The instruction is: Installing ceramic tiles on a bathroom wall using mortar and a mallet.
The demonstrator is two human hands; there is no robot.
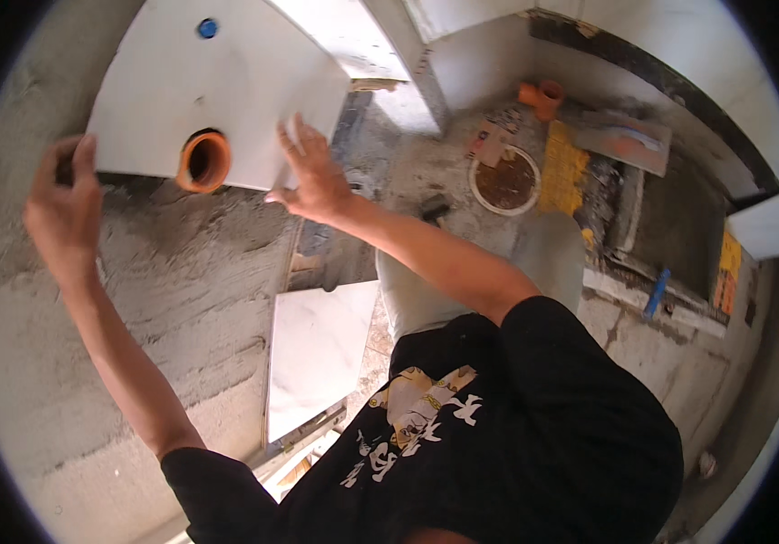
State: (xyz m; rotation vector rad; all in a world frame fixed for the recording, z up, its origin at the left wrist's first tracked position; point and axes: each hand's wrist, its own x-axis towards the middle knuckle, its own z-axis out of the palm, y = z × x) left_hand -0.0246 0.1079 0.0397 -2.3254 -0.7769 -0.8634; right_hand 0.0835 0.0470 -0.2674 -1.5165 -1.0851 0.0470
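- The tile (244,77) (white, its top cut off by the picture's rim) stood against the wall at upper left, ahead of both hands; an orange pipe (208,160) came through at its lower edge, and a blue cap (207,28) showed higher up.
- The tile's lower edge ran across between the hands, roughly from one to the other; its long axis could not be told, since its far end was out of view; the pipe lay between the hands, nearer the right.
- The right hand (314,181) was the nearer, fingers spread wide and laid on the tile's face by its lower right side; it had hold of nothing.
- The left hand (67,204) was half curled at the lower left corner, thumb parted from the fingers; whether it gripped the edge or only touched it, I could not tell.
- Below the tile spread rough grey mortar (181,272); beside that, nearer the body, stood a second tile (317,354), white with faint veins.
- Farther off, to the right, were a bucket (527,203) of brown stuff, an orange fitting (548,98) and a trowel (602,136); a blue tool (657,295) lay nearer, by a tray (629,213).
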